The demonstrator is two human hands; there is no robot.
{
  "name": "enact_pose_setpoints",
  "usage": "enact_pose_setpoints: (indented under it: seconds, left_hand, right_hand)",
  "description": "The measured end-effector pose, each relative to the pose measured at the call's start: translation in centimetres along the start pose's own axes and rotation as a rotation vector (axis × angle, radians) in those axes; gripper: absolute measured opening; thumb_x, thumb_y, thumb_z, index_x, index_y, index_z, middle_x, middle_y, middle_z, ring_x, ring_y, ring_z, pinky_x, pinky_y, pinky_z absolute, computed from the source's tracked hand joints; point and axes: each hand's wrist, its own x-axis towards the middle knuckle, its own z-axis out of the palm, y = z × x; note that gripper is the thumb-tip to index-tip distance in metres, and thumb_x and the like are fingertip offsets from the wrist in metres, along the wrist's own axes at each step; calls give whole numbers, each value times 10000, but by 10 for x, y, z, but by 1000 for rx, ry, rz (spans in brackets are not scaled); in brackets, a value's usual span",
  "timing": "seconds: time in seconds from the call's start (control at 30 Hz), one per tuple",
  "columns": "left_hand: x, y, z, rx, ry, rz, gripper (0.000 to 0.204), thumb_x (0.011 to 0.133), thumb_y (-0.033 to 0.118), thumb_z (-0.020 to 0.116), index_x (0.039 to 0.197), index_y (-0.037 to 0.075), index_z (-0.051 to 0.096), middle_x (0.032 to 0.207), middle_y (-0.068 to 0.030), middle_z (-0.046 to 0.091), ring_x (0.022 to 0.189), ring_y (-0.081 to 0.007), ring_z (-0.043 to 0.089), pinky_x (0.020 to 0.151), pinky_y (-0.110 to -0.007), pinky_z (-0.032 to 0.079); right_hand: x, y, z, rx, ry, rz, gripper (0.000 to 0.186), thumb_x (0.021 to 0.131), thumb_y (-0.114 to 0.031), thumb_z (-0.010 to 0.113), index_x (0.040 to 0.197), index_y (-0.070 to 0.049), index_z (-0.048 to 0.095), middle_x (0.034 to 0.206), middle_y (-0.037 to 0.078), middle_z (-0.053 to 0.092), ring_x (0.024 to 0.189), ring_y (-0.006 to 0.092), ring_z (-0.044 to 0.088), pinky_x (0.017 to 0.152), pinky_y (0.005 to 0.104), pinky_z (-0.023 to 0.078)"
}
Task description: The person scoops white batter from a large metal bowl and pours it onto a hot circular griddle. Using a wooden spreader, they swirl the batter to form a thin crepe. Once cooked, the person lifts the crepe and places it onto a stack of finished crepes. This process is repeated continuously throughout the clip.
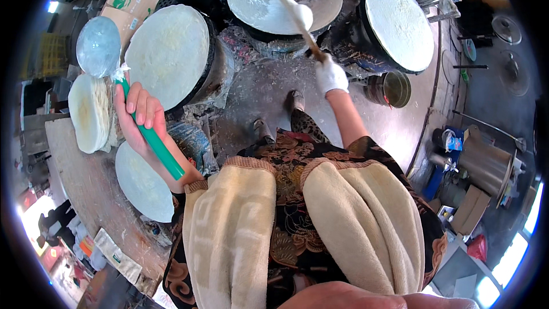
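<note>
My bare left hand is closed around the green handle of a ladle. Its round, silvery bowl is raised at the left, above a stack of pale, thin round sheets. My right hand, in a white glove, grips the brown lower end of a long wooden stick. The stick slants over a round griddle at the top centre. A white lump shows against the stick. White covers most of that griddle, with a dark grey patch at its upper right.
White-topped round griddles stand at left and right. Another white round surface lies lower left, beside a wooden table. A metal bucket stands on the floor at right. Cardboard boxes are at the upper left.
</note>
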Motion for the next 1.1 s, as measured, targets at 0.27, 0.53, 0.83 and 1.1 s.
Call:
enact_pose_setpoints:
  seconds: [0.27,0.53,0.83,1.1]
  left_hand:
    - [-13,-18,10,99,42,-133,348,1009,164,364,1288,-44,378,627,10,380,396,-56,318,326,-200,333]
    - [10,-35,-2,131,-10,-187,299,1003,173,390,1223,-29,417,614,23,374,390,-49,302,320,-195,311]
    - [16,-71,19,175,117,-227,263,1011,200,365,1164,0,442,581,35,365,362,-38,299,282,-175,313]
    - [37,-103,14,173,118,-324,238,1010,205,363,1126,11,440,579,33,376,360,-38,318,286,-175,317]
  right_hand:
    - [34,-62,32,61,-15,-163,404,858,-354,468,1047,-24,607,974,266,623,906,411,612,803,462,487]
    - [41,40,-47,-63,167,-34,327,886,-300,452,1054,-49,575,877,233,648,855,398,628,765,489,484]
    - [31,19,-34,-39,-98,-30,337,903,-343,448,1068,-84,587,860,230,650,835,379,639,764,476,494]
    - [67,31,-85,76,-19,-256,385,865,-385,500,1066,-80,619,893,245,639,859,398,618,778,462,482]
